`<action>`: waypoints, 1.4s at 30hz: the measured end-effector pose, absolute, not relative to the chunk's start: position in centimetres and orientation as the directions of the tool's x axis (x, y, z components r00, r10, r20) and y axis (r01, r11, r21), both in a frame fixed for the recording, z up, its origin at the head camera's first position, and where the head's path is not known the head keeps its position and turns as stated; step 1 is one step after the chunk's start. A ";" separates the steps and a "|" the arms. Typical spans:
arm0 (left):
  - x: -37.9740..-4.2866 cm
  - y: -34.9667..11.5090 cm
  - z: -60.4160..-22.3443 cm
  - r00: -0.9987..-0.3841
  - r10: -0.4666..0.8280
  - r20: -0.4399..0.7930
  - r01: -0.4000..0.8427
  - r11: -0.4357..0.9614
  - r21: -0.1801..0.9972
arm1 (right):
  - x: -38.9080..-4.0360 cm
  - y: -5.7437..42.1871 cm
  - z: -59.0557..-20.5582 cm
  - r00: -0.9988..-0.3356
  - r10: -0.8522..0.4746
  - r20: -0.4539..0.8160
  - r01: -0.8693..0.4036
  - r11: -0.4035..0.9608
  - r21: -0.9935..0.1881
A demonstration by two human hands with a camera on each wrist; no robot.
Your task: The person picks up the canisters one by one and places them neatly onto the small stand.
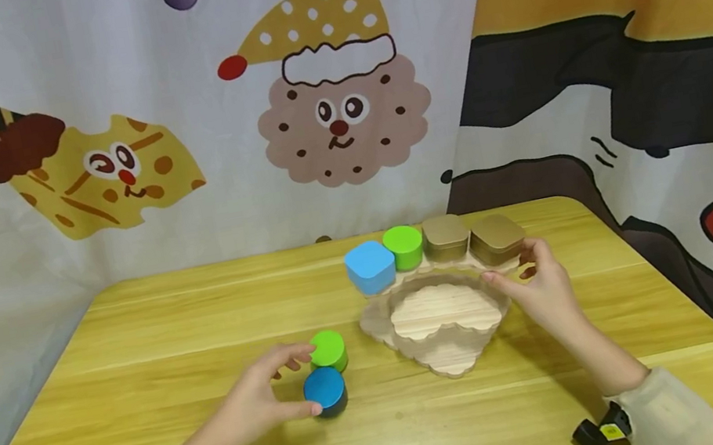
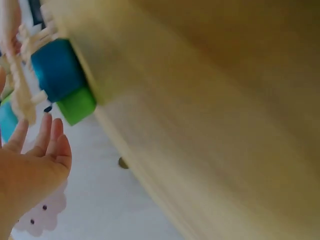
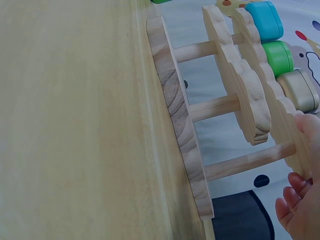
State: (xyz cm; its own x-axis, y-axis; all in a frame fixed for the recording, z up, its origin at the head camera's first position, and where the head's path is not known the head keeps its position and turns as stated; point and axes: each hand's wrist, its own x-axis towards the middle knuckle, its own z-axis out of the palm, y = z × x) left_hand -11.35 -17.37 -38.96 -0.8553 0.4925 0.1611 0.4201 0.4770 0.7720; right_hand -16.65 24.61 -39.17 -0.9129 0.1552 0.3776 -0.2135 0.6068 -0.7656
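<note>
My left hand (image 1: 245,405) reaches to a round dark-blue tin (image 1: 325,391) and a round green tin (image 1: 329,348) on the table. Its thumb is at the blue tin's near side and its fingertips are beside the green one; in the left wrist view the fingers (image 2: 47,137) are spread and fairly straight. A three-tier wooden stand (image 1: 445,312) with scalloped boards joined by dowels (image 3: 215,107) stands to the right. My right hand (image 1: 548,292) pinches the right end of its top board, thumb above and fingers curled below.
On the top board sit a light-blue square tin (image 1: 372,267), a green round tin (image 1: 404,246) and two gold square tins (image 1: 447,237). A patterned curtain (image 1: 187,236) hangs behind the wooden table (image 1: 199,306). A black device (image 1: 601,434) is near my right sleeve.
</note>
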 end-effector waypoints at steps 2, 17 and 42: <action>-11.1 -17.3 -39.4 -0.858 0.489 0.160 0.415 0.476 0.775 | -16.6 24.6 -39.1 -0.915 0.158 0.371 -0.206 0.607 -0.768; -10.5 -16.7 -41.7 -0.869 0.455 0.194 0.410 0.443 0.797 | -16.5 24.8 -39.1 -0.915 0.165 0.369 -0.197 0.614 -0.764; -10.5 -16.7 -42.3 -0.876 0.459 0.146 0.357 0.416 0.836 | -16.8 24.7 -39.3 -0.921 0.155 0.359 -0.196 0.613 -0.766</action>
State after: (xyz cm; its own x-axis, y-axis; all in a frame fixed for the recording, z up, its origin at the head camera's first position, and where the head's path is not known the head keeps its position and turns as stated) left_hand -10.50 -16.69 -42.27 -0.8764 0.4589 0.1462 0.3572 0.4156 0.8365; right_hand -16.79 24.68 -39.33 -0.9205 0.1546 0.3588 -0.1956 0.6126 -0.7658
